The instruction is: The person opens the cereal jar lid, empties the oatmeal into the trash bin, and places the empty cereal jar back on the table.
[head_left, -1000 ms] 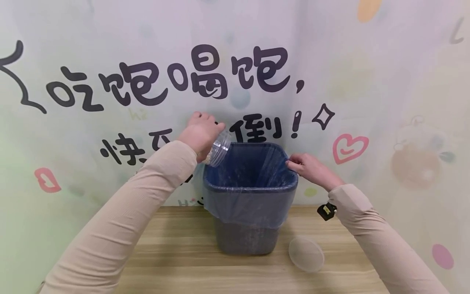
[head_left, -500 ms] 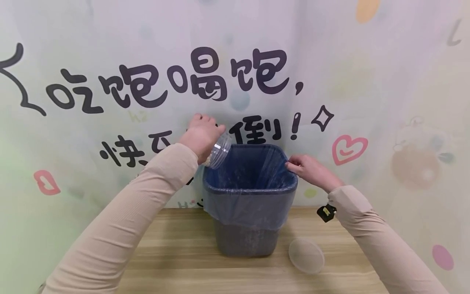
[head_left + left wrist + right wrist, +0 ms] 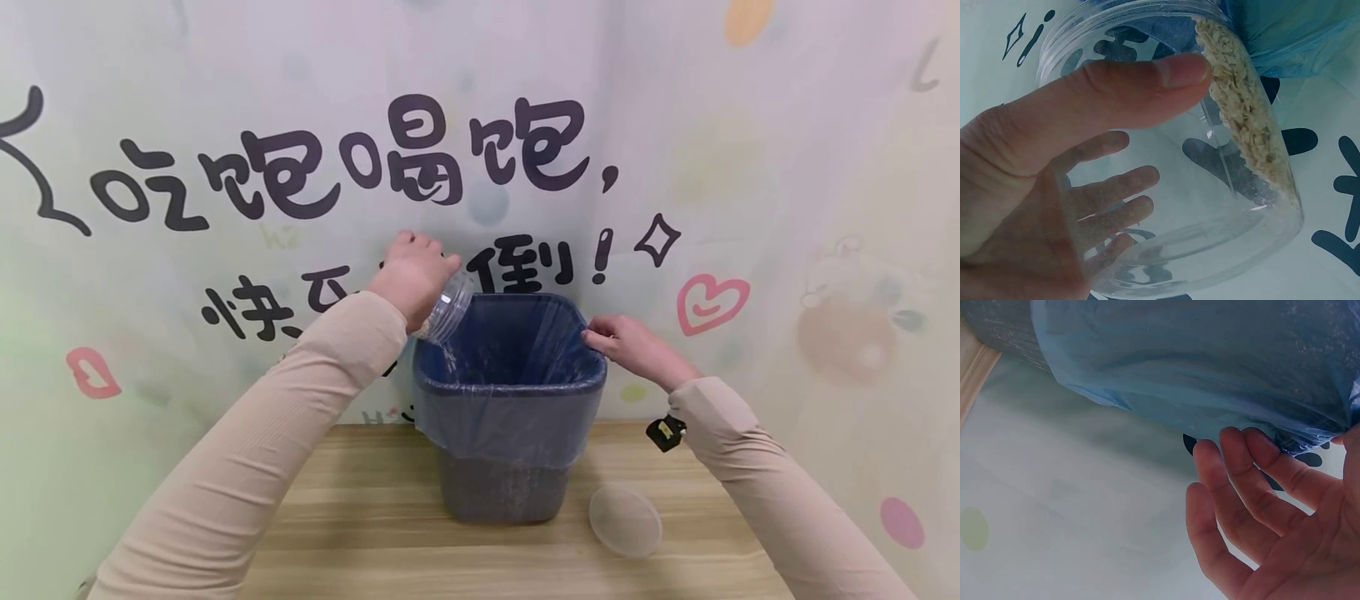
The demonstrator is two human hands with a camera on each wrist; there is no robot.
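Note:
My left hand point(image 3: 416, 279) grips a clear plastic jar point(image 3: 452, 308), tilted so that its mouth leans over the left rim of a dark blue trash can point(image 3: 504, 492). Pale dry flakes point(image 3: 1235, 94) lie along the jar's lower side in the left wrist view, and my thumb presses across the jar wall. Faint light specks show below the mouth, inside the can. A translucent blue trash bag point(image 3: 502, 425) lines the can and folds over its rim. At the right rim, my right hand point(image 3: 637, 346) pinches the bag-covered edge, its other fingers outside.
A round translucent lid point(image 3: 625, 521) lies on the wooden table point(image 3: 360, 533), to the right of the can. Directly behind stands a pale wall covering point(image 3: 315, 67) with black lettering. A small black device point(image 3: 666, 432) hangs at my right wrist.
Faint specks now show beneath the jar's mouth. Both hands, the tilted jar and the trash can stay nearly where they were.

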